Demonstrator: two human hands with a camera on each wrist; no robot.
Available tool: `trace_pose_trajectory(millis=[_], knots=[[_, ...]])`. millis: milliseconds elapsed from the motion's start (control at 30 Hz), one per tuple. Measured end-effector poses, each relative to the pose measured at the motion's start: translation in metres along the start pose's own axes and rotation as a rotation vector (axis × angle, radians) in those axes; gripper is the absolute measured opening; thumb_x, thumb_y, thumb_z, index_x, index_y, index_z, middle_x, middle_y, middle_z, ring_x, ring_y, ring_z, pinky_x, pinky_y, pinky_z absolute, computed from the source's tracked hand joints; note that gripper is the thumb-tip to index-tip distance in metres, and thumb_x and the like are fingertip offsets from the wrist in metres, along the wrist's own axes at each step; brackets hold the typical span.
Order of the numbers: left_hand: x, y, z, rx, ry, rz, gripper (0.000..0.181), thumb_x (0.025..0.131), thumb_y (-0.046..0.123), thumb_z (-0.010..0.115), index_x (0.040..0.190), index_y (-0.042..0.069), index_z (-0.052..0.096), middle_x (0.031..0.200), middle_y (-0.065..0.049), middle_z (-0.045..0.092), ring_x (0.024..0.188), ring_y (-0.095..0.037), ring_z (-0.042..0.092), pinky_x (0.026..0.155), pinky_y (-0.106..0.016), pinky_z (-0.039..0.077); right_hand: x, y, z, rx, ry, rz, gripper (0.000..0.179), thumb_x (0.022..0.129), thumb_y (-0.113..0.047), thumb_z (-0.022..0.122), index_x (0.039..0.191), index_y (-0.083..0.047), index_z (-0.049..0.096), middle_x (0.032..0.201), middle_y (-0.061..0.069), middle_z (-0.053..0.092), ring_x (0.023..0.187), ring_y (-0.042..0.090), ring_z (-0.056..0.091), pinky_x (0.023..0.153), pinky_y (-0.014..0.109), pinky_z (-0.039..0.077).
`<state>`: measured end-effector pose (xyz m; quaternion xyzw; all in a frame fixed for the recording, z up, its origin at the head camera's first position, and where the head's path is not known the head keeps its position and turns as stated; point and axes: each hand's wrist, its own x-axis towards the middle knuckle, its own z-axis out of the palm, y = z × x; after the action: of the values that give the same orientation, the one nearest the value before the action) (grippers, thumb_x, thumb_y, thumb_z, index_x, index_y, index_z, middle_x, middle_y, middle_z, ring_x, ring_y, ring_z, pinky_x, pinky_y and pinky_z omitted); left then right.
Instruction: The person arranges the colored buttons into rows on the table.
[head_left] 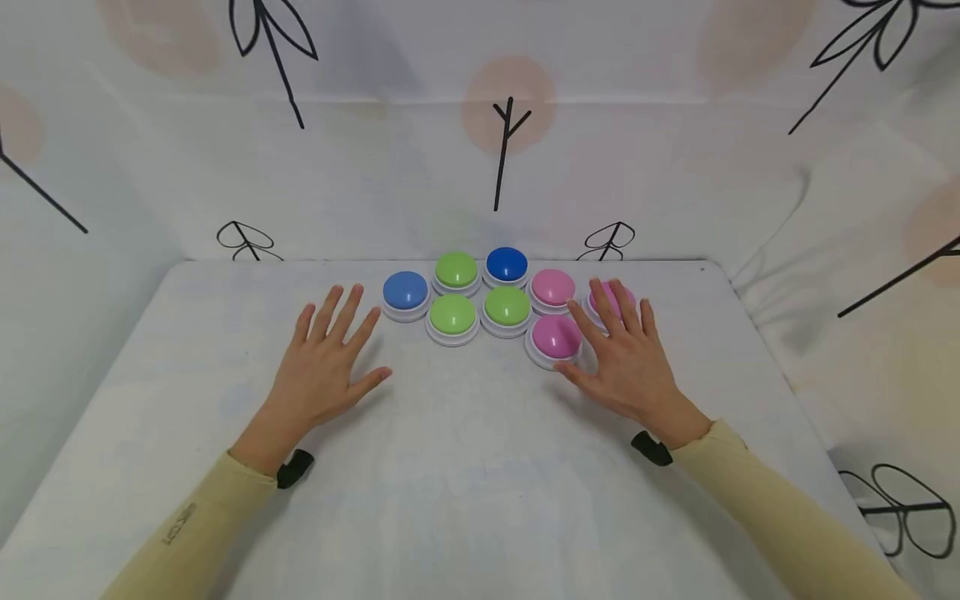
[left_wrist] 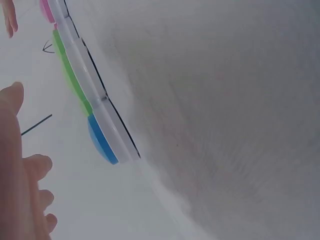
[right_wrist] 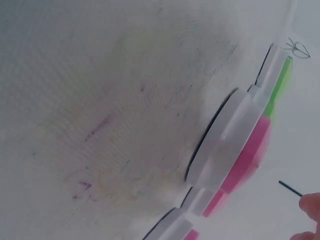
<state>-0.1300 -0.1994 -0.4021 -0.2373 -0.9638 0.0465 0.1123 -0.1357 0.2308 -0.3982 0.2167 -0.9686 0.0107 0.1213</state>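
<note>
Several round push buttons with white bases stand clustered at the back middle of the table. On the left is a light blue button [head_left: 406,290], with a dark blue button [head_left: 507,264] at the back. Between them lie green buttons [head_left: 453,315], and pink buttons [head_left: 557,337] sit on the right. My left hand [head_left: 318,379] hovers left of the cluster, fingers spread, holding nothing. My right hand [head_left: 630,367] is spread over the right side, its fingers overlapping the rightmost pink button [head_left: 611,302] and partly hiding it. In the right wrist view, its fingertips [right_wrist: 311,204] appear beyond the pink domes.
The white table [head_left: 465,500] reaches back to a patterned cloth backdrop [head_left: 637,108] with dark plant drawings and peach circles. The cloth also rises along both sides. Dark straps [head_left: 296,468] show at the wrists, below beige sleeves [head_left: 198,521].
</note>
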Motion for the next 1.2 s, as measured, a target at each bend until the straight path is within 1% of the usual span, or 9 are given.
trace_pose_trajectory(millis=[133,300,467,600,667,733,900,1033,1200], knots=[[0.001,0.003,-0.001,-0.019,0.028,0.023,0.084,0.096,0.070,0.032,0.155,0.011,0.035,0.165,-0.013,0.013,0.151,-0.034,0.008,0.117,-0.057,0.015,-0.001,0.001,0.001,0.032,0.021,-0.016,0.081,0.089,-0.051,0.064,0.153,-0.008,0.039,0.162,0.019,0.023,0.151,0.034,0.008,0.119,0.055,0.011],[0.004,0.009,-0.002,-0.095,0.132,0.066,0.069,0.092,0.054,0.059,0.143,0.007,0.054,0.153,-0.015,0.043,0.139,-0.034,0.039,0.107,-0.053,0.038,0.000,0.002,0.003,0.138,0.079,-0.005,0.061,0.090,-0.035,0.067,0.140,-0.002,0.056,0.151,0.021,0.042,0.145,0.034,0.028,0.115,0.050,0.028],[0.008,0.016,0.001,-0.206,0.258,0.087,0.049,0.090,0.038,0.069,0.127,0.006,0.068,0.130,-0.013,0.064,0.116,-0.032,0.061,0.090,-0.047,0.053,0.000,0.002,0.006,0.304,0.081,0.106,0.053,0.093,-0.029,0.068,0.139,-0.004,0.058,0.152,0.016,0.044,0.143,0.033,0.035,0.109,0.055,0.036],[0.014,0.024,0.003,-0.296,0.302,0.078,0.035,0.090,0.029,0.071,0.117,0.008,0.073,0.115,-0.009,0.072,0.102,-0.027,0.067,0.075,-0.043,0.058,-0.001,0.004,0.010,0.442,0.148,0.139,0.046,0.094,-0.021,0.069,0.135,-0.003,0.061,0.147,0.017,0.049,0.137,0.036,0.043,0.106,0.059,0.038],[0.018,0.028,0.004,-0.342,0.286,0.062,0.031,0.091,0.028,0.071,0.115,0.010,0.073,0.111,-0.007,0.073,0.100,-0.025,0.068,0.071,-0.041,0.059,-0.001,0.005,0.011,0.495,0.174,0.147,0.044,0.093,-0.017,0.070,0.134,-0.003,0.062,0.144,0.017,0.052,0.134,0.037,0.046,0.105,0.059,0.039],[0.022,0.034,0.005,-0.395,0.239,0.040,0.029,0.092,0.028,0.069,0.116,0.012,0.073,0.111,-0.006,0.073,0.101,-0.024,0.068,0.072,-0.041,0.059,0.000,0.005,0.011,0.538,0.183,0.161,0.044,0.093,-0.015,0.070,0.134,-0.003,0.062,0.141,0.018,0.055,0.130,0.038,0.050,0.104,0.059,0.040],[0.032,0.048,0.013,-0.558,0.123,0.001,0.030,0.096,0.030,0.065,0.120,0.014,0.072,0.114,-0.003,0.072,0.106,-0.023,0.067,0.085,-0.043,0.056,0.004,0.003,0.014,0.646,0.108,0.255,0.048,0.095,-0.017,0.069,0.139,-0.005,0.057,0.143,0.017,0.054,0.125,0.039,0.055,0.101,0.056,0.045],[0.044,0.060,0.019,-0.715,0.079,-0.005,0.029,0.096,0.027,0.066,0.120,0.011,0.072,0.110,-0.003,0.073,0.099,-0.021,0.068,0.085,-0.041,0.055,0.007,0.004,0.017,0.735,0.035,0.328,0.046,0.095,-0.019,0.069,0.138,-0.007,0.058,0.145,0.013,0.052,0.130,0.036,0.051,0.100,0.051,0.047],[0.058,0.076,0.024,-0.926,-0.012,-0.001,0.030,0.096,0.023,0.067,0.122,0.008,0.070,0.113,-0.003,0.072,0.101,-0.017,0.067,0.086,-0.037,0.055,0.008,0.006,0.021,0.849,0.024,0.367,0.034,0.094,-0.017,0.071,0.126,-0.007,0.068,0.142,0.009,0.056,0.138,0.027,0.043,0.101,0.043,0.047]])
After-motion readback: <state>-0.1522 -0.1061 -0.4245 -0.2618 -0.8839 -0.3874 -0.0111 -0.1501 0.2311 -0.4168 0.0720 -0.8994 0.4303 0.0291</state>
